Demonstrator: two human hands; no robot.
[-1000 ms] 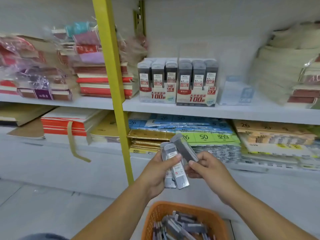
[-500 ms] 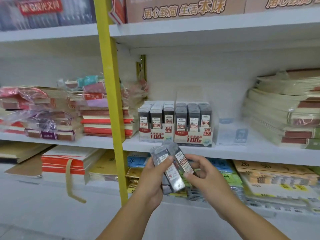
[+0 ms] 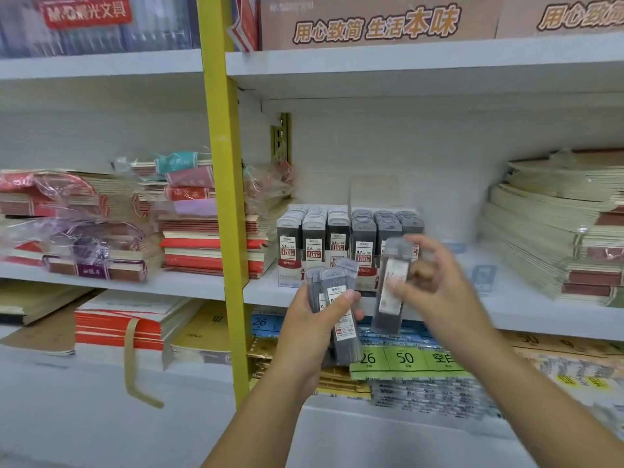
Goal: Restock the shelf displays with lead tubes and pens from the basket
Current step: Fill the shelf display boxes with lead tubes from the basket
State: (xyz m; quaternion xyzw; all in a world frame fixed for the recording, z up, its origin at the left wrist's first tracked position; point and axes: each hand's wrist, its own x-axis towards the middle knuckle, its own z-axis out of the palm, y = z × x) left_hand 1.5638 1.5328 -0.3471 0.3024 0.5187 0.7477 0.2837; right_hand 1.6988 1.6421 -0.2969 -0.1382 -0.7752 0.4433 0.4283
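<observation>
My left hand point(image 3: 312, 324) grips a small stack of grey lead tubes point(image 3: 337, 298), held upright in front of the shelf edge. My right hand point(image 3: 435, 285) pinches a single grey lead tube point(image 3: 391, 288) with a white label, lifted just right of the stack and blurred by motion. Behind both hands, two display boxes of lead tubes point(image 3: 347, 244) stand side by side on the middle shelf, their rows packed with tubes. The basket is out of view.
A yellow upright post point(image 3: 224, 197) divides the shelving left of the displays. Stacks of notebooks point(image 3: 202, 231) lie to the left and beige exercise books point(image 3: 553, 238) to the right. Paper packs point(image 3: 405, 359) fill the lower shelf. Cardboard boxes point(image 3: 378, 21) sit above.
The view has tilted up, so the orange basket has dropped out of sight. My right hand has pulled one tube away from the stack and raised it toward the display boxes.
</observation>
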